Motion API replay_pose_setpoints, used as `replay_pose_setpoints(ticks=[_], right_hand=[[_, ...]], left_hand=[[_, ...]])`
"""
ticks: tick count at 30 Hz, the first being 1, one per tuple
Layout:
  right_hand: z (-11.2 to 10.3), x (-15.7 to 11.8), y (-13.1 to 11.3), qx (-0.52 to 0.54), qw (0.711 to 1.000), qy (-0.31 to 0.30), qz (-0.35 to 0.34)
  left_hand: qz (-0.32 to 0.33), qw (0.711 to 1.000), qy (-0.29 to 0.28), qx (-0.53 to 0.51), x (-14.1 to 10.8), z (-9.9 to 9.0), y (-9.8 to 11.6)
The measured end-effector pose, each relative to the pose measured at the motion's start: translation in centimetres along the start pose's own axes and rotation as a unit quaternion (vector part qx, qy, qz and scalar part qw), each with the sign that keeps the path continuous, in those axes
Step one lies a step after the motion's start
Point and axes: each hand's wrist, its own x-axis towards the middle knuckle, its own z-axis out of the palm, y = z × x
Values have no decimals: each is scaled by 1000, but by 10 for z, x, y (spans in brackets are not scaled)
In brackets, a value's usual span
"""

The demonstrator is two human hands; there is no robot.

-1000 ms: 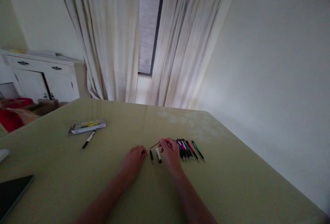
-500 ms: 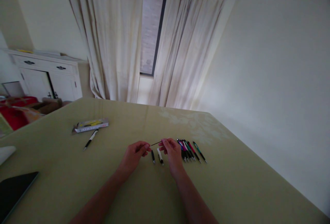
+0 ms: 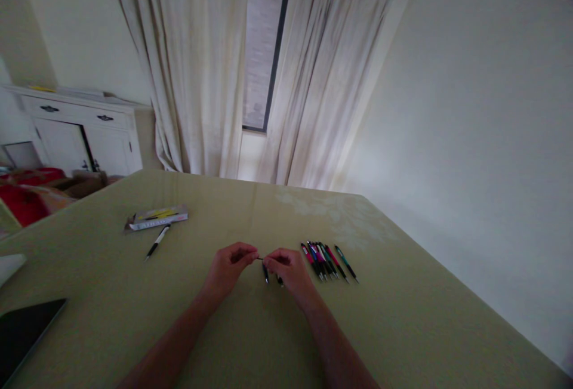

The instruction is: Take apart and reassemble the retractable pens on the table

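Observation:
A thin dark pen refill [image 3: 261, 258] bridges the small gap between my two hands just above the table. The fingertips of my left hand [image 3: 231, 265] are pinched at its left end; whether they also hold a tiny part there cannot be made out. My right hand [image 3: 289, 266] is closed on the rest of the refill, most of which its fingers hide. Below the fingertips lies a short black pen part [image 3: 265, 274]. A white-and-black pen barrel [image 3: 280, 281] is mostly covered by my right hand, with only its dark lower end showing.
Right of my hands lies a row of several coloured pens [image 3: 324, 261]. A white-and-black pen [image 3: 157, 242] rests at the left by a clear-topped package [image 3: 159, 218] with yellow items. A dark flat device [image 3: 29, 332] and a white object [image 3: 9, 266] are at the near left.
My right hand has moved left and slightly down, towards my left hand. Less of the refill shows between them, and the white barrel is now mostly hidden.

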Motion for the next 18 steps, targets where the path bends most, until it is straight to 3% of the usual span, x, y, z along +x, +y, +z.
replay_pose_setpoints(ticks=[4, 8, 10, 12, 15, 18], right_hand=[[6, -3, 1, -20, 999, -18, -19], [6, -3, -3, -28, 999, 9, -43], [5, -2, -4, -21, 998, 28, -42], [3, 0, -3, -9, 998, 40, -44], [1, 3, 0, 3, 997, 53, -57], [1, 4, 2, -1, 996, 61, -58]], left_hand=[[-5, 999, 0, -33, 2, -1, 1], [4, 998, 25, -54, 1, 4, -5], [16, 1000, 12, 16, -2, 6, -8], [67, 988, -47, 132, -9, 9, -10], [149, 933, -143, 295, -20, 15, -8], [152, 897, -177, 375, -27, 21, -3]])
